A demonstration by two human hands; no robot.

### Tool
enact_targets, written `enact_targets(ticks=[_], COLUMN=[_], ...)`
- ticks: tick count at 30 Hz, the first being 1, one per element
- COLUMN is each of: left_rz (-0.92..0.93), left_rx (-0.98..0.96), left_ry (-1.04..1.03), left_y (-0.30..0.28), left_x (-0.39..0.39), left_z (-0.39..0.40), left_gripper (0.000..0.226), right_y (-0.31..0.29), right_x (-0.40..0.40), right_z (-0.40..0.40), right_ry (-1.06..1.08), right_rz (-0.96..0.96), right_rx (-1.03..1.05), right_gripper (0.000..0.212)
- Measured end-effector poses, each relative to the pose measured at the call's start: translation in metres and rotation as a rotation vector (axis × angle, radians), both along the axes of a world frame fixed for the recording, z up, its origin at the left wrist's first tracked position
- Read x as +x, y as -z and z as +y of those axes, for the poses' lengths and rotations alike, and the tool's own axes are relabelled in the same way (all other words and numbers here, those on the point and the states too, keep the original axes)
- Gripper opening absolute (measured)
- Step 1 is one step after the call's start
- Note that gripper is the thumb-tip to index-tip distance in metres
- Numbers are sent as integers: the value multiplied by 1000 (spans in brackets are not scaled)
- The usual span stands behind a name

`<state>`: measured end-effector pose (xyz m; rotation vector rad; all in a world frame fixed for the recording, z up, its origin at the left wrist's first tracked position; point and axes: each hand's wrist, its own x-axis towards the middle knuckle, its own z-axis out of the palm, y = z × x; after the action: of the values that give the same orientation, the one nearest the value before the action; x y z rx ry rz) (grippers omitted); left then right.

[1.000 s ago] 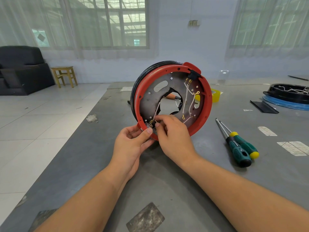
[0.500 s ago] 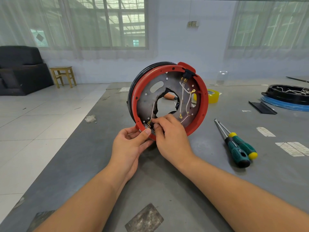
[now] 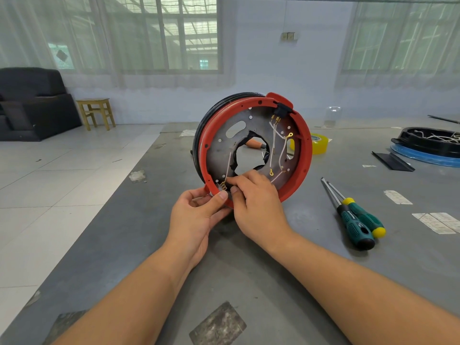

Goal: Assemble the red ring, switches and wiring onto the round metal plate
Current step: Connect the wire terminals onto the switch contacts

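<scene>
The round metal plate [image 3: 221,151] stands on edge on the grey table, framed by the red ring [image 3: 306,155]. A black switch [image 3: 281,108] sits at the ring's top right, white wires [image 3: 273,143] with brass terminals running down from it. My left hand [image 3: 196,215] grips the ring's lower edge, thumb on the red rim. My right hand [image 3: 256,197] pinches a brass terminal [image 3: 223,186] on a white wire at the plate's lower left.
Two green-handled screwdrivers [image 3: 356,220] lie to the right. A yellow tape roll [image 3: 318,143] sits behind the plate. A black round part on a blue ring [image 3: 428,145] rests far right. The table's left edge [image 3: 119,195] drops to tiled floor.
The plate has tilted slightly and shifted left with my hands. My right fingers stay at the lower-left terminal, working it closer to the rim.
</scene>
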<state>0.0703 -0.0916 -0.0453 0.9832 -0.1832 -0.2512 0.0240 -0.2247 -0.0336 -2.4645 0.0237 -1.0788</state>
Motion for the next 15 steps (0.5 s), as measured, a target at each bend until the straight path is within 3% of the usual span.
enact_targets(ticks=[7, 11, 15], left_rz=[21, 65, 92], left_rx=[-24, -84, -74], left_ry=[5, 5, -29], left_y=[-3, -5, -6], left_x=[-2, 1, 3], left_z=[-1, 0, 1], left_gripper=[44, 39, 41], right_y=[2, 5, 1], right_x=[0, -9, -14], right_z=[2, 0, -12], right_ry=[-1, 55, 71], right_rz=[56, 67, -4], right_rx=[-35, -227, -436], right_gripper=[32, 44, 40])
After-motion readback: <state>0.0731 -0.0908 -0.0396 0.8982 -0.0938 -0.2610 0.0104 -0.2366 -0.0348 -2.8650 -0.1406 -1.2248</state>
